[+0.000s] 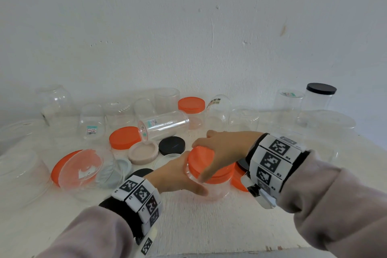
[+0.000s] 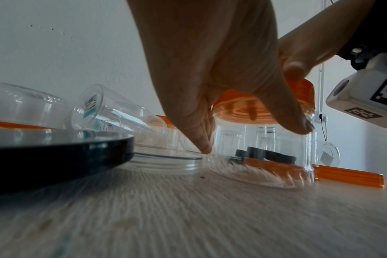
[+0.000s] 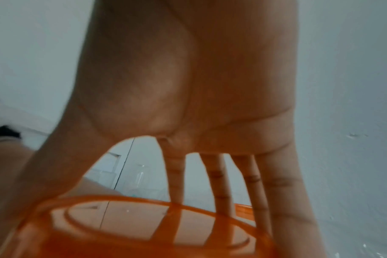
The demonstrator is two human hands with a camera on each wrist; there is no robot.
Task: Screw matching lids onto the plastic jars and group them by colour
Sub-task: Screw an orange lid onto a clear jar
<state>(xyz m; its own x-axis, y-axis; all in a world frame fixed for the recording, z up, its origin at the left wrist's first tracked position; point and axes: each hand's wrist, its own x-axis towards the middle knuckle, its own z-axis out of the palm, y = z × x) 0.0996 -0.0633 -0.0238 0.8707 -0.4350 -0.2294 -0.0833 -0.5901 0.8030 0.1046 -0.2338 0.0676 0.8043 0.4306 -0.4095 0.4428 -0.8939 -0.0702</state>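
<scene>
A clear plastic jar (image 1: 217,191) stands on the white table in front of me, with an orange lid (image 1: 200,159) sitting on its mouth, slightly tilted. My left hand (image 1: 188,174) wraps round the jar's upper body from the left. My right hand (image 1: 217,155) comes over the top, thumb and fingers curled round the lid's rim. The left wrist view shows the left hand (image 2: 210,87) against the jar (image 2: 265,148) under the lid (image 2: 303,94). In the right wrist view, the right hand (image 3: 188,87) spreads its fingers over the lid (image 3: 144,227).
Loose lids lie behind the hands: orange (image 1: 125,137), beige (image 1: 143,152), black (image 1: 172,145), another orange (image 1: 238,182) at right. A clear jar (image 1: 165,124) lies on its side. An orange-lidded jar (image 1: 191,105) and black-lidded jar (image 1: 320,94) stand at the wall among several open jars.
</scene>
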